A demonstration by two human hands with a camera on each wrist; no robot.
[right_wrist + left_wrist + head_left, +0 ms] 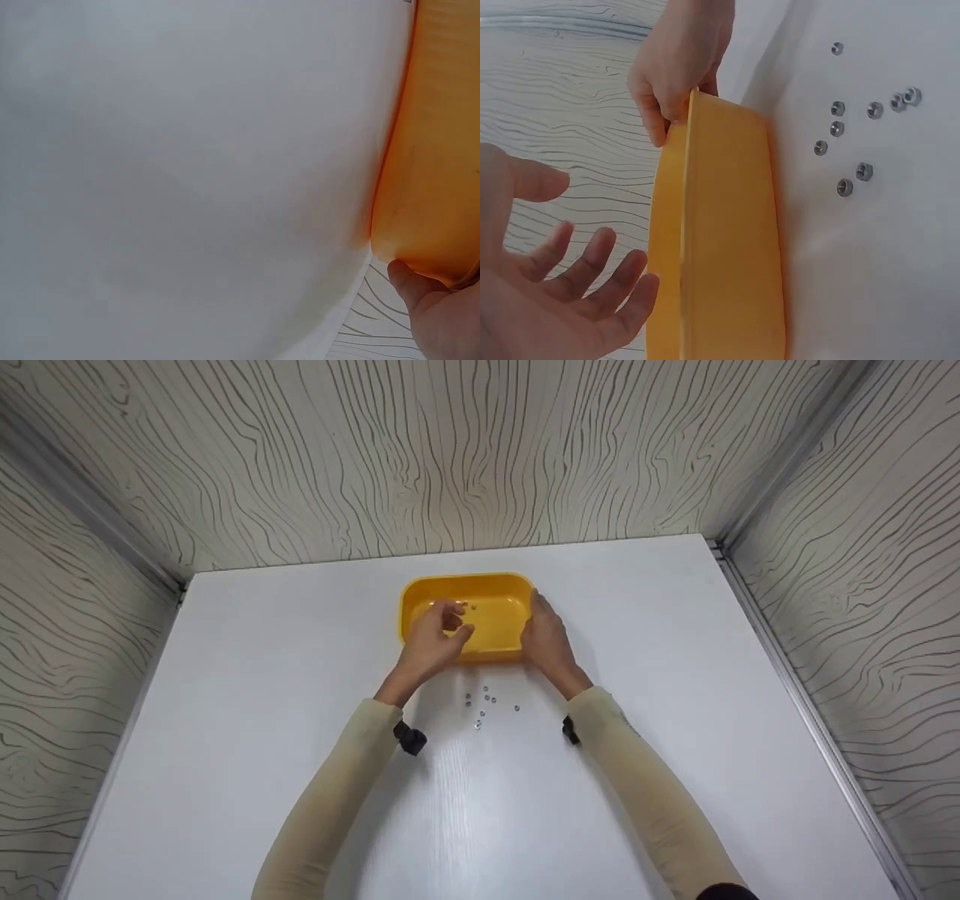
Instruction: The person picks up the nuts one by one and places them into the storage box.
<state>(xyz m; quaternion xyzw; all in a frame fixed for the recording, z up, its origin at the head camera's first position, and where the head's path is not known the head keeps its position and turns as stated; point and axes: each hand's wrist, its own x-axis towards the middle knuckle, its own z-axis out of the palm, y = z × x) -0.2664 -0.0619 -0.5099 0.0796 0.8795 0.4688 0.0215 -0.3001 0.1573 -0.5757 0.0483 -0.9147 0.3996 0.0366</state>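
Observation:
A yellow plastic bin [499, 624] stands on the white table, with a few tiny nuts [474, 607] on its floor. My left hand [435, 639] hovers over the bin's left part; the left wrist view has its fingers [622, 283] loosely bent and apart from the thumb, with nothing between them. At the bin's right end, my right hand [547, 639] grips the rim and wall. The right wrist view catches only part of that hand [442, 319] against the bin's outer wall. Several metal hex nuts [838, 109] lie scattered on the table just in front of the bin.
The white tabletop [285, 660] extends around the bin on all sides. Wood-grain patterned panels [465, 457] rise behind the table and along both sides, joined by metal corner rails [795, 457].

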